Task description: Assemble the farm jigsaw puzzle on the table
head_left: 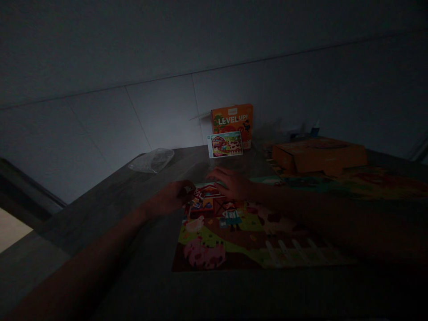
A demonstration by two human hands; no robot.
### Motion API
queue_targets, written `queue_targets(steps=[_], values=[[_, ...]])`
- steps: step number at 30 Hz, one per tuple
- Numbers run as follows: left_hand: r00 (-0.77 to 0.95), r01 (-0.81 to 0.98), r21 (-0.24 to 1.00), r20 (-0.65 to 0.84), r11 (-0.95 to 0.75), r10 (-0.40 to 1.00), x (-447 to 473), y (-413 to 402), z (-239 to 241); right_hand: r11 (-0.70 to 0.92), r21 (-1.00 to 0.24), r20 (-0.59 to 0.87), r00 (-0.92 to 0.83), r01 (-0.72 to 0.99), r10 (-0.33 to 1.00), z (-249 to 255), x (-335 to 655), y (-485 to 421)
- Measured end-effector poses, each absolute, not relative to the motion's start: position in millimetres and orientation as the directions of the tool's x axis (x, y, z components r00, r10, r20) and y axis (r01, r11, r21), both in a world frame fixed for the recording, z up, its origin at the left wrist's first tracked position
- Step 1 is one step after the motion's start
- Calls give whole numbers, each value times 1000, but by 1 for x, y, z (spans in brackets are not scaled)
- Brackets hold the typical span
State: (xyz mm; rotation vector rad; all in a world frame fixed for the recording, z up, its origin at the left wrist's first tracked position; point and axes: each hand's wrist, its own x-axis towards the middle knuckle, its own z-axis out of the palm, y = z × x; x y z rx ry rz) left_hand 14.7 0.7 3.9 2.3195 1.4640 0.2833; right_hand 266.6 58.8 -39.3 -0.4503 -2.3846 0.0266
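Under both hands [203,189], colourful farm puzzle [240,236].

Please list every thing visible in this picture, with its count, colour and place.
farm puzzle: one, many colours, flat on the table, near side
table: one, grey, under everything
orange box: one, upright against the wall
picture card: one, leaning on that box
flat orange box: one, right side
plastic bag: one, clear, left
wall: white tiles, behind
left hand: at the puzzle's upper left edge
right hand: on the puzzle's top
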Motion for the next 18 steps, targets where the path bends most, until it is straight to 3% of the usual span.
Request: queue_targets(steps=[3,12,18], values=[[442,847,372,-94,-380,892,8,2,2,933,-165,633,-691,319,349,-40,266,59],[392,892,215,70,-398,917,3,13,-8,928,-181,608,-704,327,366,-41,267,61],[402,885,213,102,-414,910,11,11,-4,925,-186,616,-694,332,373,-40,267,59]])
